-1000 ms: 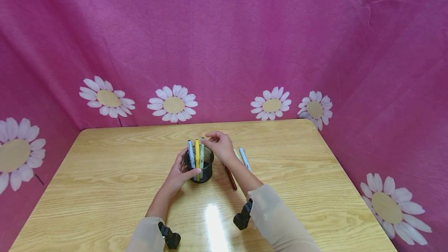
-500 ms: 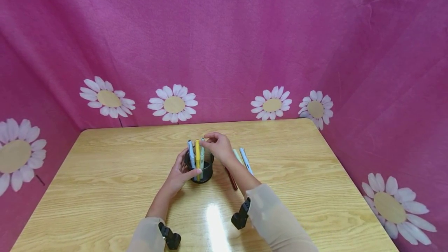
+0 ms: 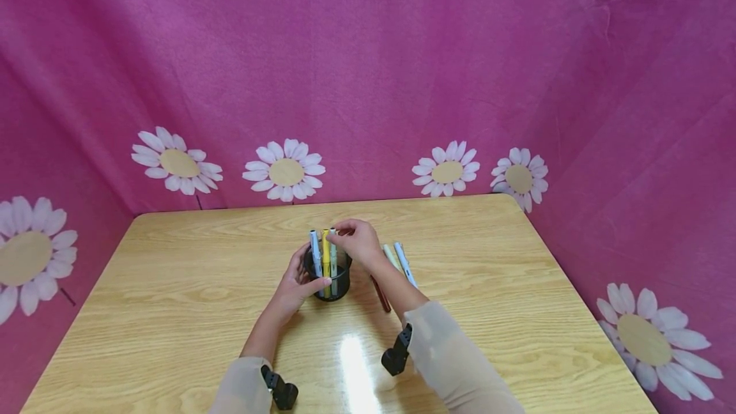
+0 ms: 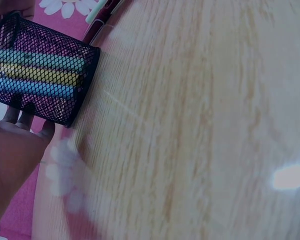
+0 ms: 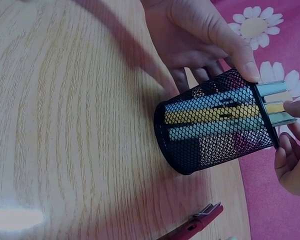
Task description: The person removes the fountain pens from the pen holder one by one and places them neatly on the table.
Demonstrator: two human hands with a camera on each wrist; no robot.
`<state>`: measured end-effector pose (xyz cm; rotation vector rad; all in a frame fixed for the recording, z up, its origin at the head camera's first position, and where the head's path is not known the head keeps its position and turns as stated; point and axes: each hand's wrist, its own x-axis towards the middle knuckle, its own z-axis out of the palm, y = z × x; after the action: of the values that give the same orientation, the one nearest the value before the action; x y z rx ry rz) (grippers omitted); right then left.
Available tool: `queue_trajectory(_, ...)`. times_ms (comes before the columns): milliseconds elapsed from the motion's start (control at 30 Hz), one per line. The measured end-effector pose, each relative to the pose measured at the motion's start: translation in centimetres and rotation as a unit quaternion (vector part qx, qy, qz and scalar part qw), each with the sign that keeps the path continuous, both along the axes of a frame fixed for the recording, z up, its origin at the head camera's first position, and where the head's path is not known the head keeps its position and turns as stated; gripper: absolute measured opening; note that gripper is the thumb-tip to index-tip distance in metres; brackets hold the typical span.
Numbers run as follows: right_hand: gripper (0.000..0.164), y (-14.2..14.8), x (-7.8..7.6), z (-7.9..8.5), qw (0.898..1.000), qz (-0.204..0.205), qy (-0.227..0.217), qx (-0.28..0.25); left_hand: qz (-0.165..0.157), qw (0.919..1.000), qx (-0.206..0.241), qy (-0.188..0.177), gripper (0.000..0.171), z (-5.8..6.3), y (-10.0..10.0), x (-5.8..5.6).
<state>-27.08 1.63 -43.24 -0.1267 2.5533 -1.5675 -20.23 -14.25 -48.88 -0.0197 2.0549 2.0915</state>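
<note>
A black mesh pen cup (image 5: pixel 210 155) stands on the table, tilted in both wrist views because of the camera angle. My left hand (image 3: pixel 294 289) holds it around the left side, thumb across the front near the rim. Inside stand a light blue pen (image 3: pixel 315 248), a yellow pen (image 3: pixel 326 251) and a pale green pen (image 3: pixel 333 257), side by side, tops above the rim. From the right my right hand (image 3: pixel 361 245) reaches over the rim. Its thumb and finger pinch the green pen's top, the thumb tip right at the yellow pen's end.
Under and beside my right forearm lie a dark red pen (image 3: pixel 381 296), a pale yellow-green pen (image 3: pixel 392 256) and another light blue pen (image 3: pixel 405 264). A pink curtain with daisies hangs behind the wooden table (image 3: pixel 190 286).
My right fingertips have shifted slightly left and down, toward the yellow pen. The blue and yellow pens have moved a little right in the cup. My left hand stays on the cup.
</note>
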Motion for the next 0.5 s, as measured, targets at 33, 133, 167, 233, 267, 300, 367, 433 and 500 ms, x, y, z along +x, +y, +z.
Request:
queue_trajectory(33,0.028,0.0,0.0,0.0,1.0,0.001,0.003,-0.001,0.001,1.0,-0.001,0.003,0.083,-0.4,0.0,-0.1)
queue_trajectory(133,0.029,0.1,0.2,0.2,1.0,0.003,0.015,-0.013,0.002,0.9999,-0.004,0.013,0.081,-1.1,0.0,-0.4)
queue_trajectory(167,0.028,0.2,0.2,0.2,1.0,0.003,0.017,-0.019,0.002,0.9999,-0.004,0.015,0.081,-1.1,0.0,-0.4)
queue_trajectory(233,0.028,0.2,0.3,0.3,0.999,0.002,0.018,-0.03,0.0,0.9999,0.0,0.016,0.081,-0.8,0.0,-0.3)
queue_trajectory(267,0.028,0.3,0.3,0.3,0.999,0.001,0.017,-0.036,-0.001,0.9999,0.002,0.015,0.081,-0.6,0.0,-0.2)
queue_trajectory(300,0.028,0.3,0.3,0.4,0.999,0.0,0.017,-0.041,-0.002,0.9999,0.004,0.014,0.081,-0.4,0.0,-0.1)
queue_trajectory(367,0.027,0.4,0.3,0.4,0.999,-0.001,0.018,-0.051,-0.004,0.9999,0.008,0.011,0.081,0.3,0.0,0.1)
queue_trajectory(433,0.028,0.4,0.3,0.5,0.998,-0.003,0.02,-0.064,-0.006,0.9999,0.007,0.007,0.081,0.9,0.1,0.3)
queue_trajectory(500,0.028,0.5,0.2,0.5,0.996,-0.005,0.023,-0.081,-0.006,1.0,0.002,0.004,0.081,1.5,0.1,0.5)
